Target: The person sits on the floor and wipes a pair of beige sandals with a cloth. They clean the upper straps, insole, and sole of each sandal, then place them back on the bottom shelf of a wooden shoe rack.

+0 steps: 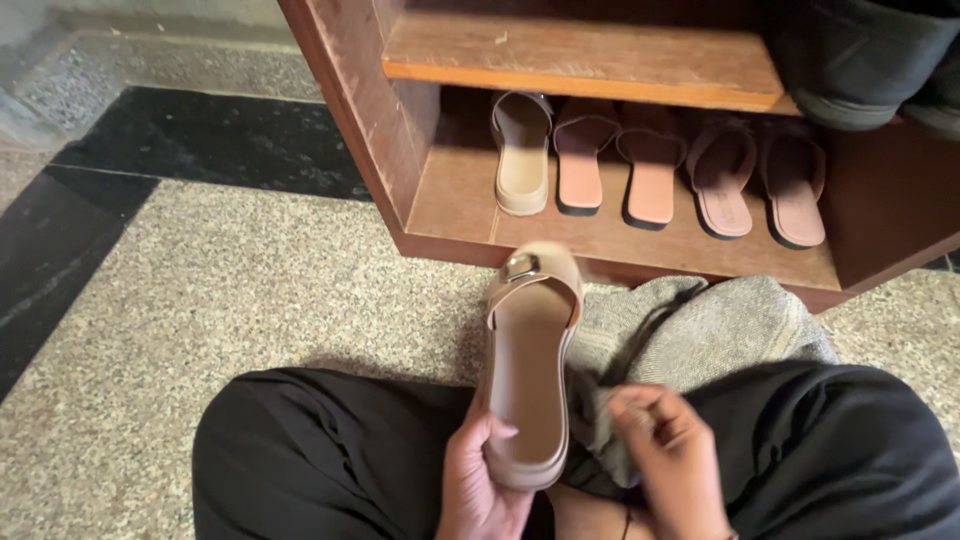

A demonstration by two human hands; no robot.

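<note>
My left hand (480,480) grips the heel end of a beige slide sandal (530,350) with a metal buckle on its strap; the toe points toward the shelf. My right hand (675,450) is closed on a bunched grey cloth (700,330) that lies over my right knee, just right of the sandal. Both hands are low in the view, between my black-trousered legs (320,450).
A brown wooden shoe rack (450,200) stands ahead. Its lower shelf holds the matching beige sandal (522,150) and several pinkish flat sandals (650,165). Dark shoes (860,60) sit on the upper shelf at right. The floor is speckled stone with a black band (200,140).
</note>
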